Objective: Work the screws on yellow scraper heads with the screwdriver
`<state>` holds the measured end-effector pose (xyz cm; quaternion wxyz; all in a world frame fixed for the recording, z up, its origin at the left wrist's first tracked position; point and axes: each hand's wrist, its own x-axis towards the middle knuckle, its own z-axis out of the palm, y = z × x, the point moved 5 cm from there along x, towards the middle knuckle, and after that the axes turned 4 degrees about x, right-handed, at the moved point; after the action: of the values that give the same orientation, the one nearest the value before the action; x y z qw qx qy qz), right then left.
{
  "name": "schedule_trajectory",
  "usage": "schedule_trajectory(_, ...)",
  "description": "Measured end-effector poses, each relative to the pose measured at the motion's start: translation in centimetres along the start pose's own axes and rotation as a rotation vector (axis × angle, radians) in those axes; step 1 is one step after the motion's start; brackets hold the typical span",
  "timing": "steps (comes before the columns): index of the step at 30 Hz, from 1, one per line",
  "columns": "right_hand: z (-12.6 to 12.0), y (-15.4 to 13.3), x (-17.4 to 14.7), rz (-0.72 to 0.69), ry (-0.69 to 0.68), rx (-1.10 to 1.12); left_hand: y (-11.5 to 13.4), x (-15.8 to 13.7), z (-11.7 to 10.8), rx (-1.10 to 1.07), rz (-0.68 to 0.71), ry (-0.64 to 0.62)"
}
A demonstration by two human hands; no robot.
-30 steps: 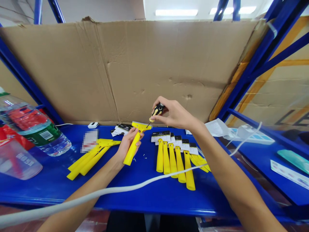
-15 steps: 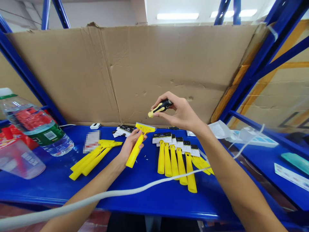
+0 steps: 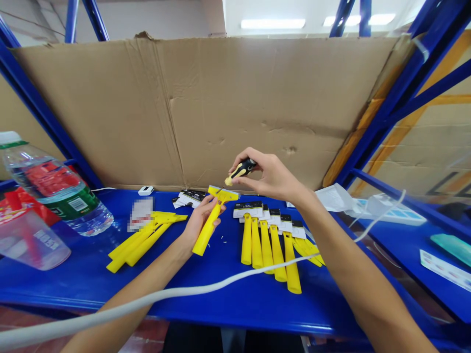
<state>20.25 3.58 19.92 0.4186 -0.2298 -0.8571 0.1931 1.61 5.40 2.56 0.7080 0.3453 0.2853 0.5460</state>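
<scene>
My left hand (image 3: 201, 218) is closed around a yellow scraper (image 3: 207, 230), its blade head tilted up and away from me. Between the fingers of my right hand (image 3: 263, 171) is a screwdriver (image 3: 241, 171) with a black and pale yellow handle. The driver's thin shaft points down and left at the scraper head; whether its tip sits in a screw is too small to tell. Beneath the scraper, a few tiny screws (image 3: 222, 239) lie on the blue table (image 3: 206, 304). To the right lies a row of several yellow scrapers (image 3: 275, 252) with black-and-white card sleeves on their heads.
More yellow handles (image 3: 143, 242) lie at left, near a tilted water bottle (image 3: 69, 191) and a clear plastic cup (image 3: 37, 245). Black-and-white cards (image 3: 189, 198) sit against the cardboard wall (image 3: 235, 98). A white cable (image 3: 184, 293) crosses in front of my forearms.
My right hand has moved slightly down and left, bringing the screwdriver to the scraper head. My left hand keeps its hold on the scraper, nearly still.
</scene>
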Motion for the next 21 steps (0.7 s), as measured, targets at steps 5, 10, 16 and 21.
schedule_trajectory(5, 0.09, 0.02, 0.02, -0.014, -0.008, -0.008, 0.05, -0.05, 0.12, 0.031, 0.022, -0.007)
schedule_trajectory(10, 0.02, -0.36, -0.03, -0.044, -0.003, -0.125, -0.06, 0.12, 0.04, 0.049, 0.028, 0.005)
schedule_trajectory(16, 0.22, -0.4, 0.16, -0.102, -0.009, -0.189, -0.39, 0.32, 0.09, 0.062, 0.027, 0.005)
schedule_trajectory(21, 0.41, -0.54, 0.08, -0.097, -0.068, -0.15, -0.51, 0.45, -0.06, 0.067, 0.03, 0.015)
